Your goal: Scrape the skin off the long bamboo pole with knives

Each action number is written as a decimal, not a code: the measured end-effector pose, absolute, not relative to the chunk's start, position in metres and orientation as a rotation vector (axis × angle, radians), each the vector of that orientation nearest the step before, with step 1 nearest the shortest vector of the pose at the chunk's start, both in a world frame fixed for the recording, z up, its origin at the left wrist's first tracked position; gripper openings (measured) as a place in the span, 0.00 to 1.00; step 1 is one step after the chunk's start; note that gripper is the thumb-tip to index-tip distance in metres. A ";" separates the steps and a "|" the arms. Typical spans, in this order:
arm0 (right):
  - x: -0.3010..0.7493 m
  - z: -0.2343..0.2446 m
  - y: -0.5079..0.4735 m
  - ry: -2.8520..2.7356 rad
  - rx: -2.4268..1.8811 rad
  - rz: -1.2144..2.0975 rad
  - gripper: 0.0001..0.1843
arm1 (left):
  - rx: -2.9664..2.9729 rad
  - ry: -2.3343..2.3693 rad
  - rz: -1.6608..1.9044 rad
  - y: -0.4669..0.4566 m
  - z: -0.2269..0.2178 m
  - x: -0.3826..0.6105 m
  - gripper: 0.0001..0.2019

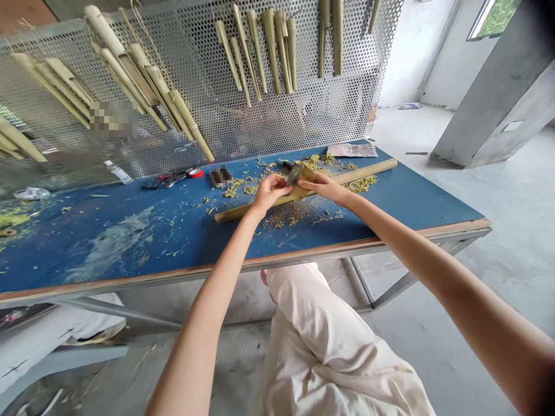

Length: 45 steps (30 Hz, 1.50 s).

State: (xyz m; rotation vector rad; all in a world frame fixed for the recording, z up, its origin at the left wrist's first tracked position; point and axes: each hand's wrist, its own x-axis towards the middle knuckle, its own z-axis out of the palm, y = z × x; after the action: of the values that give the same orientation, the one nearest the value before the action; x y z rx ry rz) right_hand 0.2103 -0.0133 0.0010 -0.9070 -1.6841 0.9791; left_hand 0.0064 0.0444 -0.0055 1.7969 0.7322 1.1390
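Both hands meet over a long bamboo pole (370,169) that lies slantwise on the blue tabletop (427,199). Between them is a bent sheet of sandpaper (307,174), dark grey on one face and tan on the other. My left hand (272,190) pinches its left side between thumb and fingers. On the right side, my right hand (325,188) has its fingers closed on the same sheet. The sheet hides the middle of the pole. Yellow-green bamboo shavings (363,184) and fine dust lie around the pole.
A perforated metal screen (182,34) hung with several bamboo pieces (269,52) stands behind the table. Along the back lie a small bottle (118,172), red tape (195,173), dark tools (165,180) and a folded newspaper (352,151). A concrete pillar (489,110) leans into view at right.
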 end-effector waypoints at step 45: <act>0.215 -0.006 -0.009 -1.668 -1.073 0.832 0.31 | 1.904 0.787 0.975 0.029 0.003 0.009 0.22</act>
State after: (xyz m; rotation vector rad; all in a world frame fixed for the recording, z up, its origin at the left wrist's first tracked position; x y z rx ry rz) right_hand 0.2145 -0.0095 -0.0059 -1.0726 -1.6679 0.8315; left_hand 0.0090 0.0288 0.0033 1.9036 0.7870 0.9747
